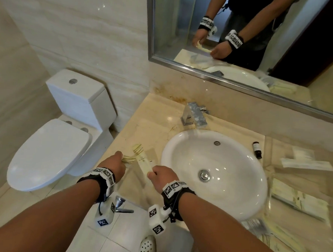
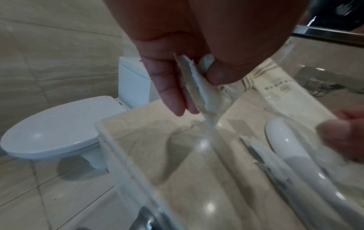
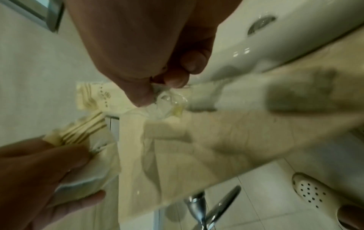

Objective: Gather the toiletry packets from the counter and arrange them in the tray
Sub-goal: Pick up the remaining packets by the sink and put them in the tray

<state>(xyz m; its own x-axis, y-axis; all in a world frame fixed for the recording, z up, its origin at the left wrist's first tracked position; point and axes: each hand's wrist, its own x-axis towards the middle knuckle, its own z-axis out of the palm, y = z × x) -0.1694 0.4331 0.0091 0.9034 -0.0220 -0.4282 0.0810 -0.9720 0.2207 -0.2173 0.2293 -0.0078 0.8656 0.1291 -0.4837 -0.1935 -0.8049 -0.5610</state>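
Left hand (image 1: pixel 115 162) pinching packet (image 1: pixel 129 159), over tray (image 2: pixel 110 140)

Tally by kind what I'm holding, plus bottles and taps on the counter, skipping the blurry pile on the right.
Packets held: 2 (striped packet in left hand, long packet in right hand)
Dark bottle: 1
Tap: 1
Total: 4

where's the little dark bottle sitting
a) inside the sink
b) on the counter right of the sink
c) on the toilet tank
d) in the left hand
b: the bottle lies on the counter, just beyond the sink rim's right side.
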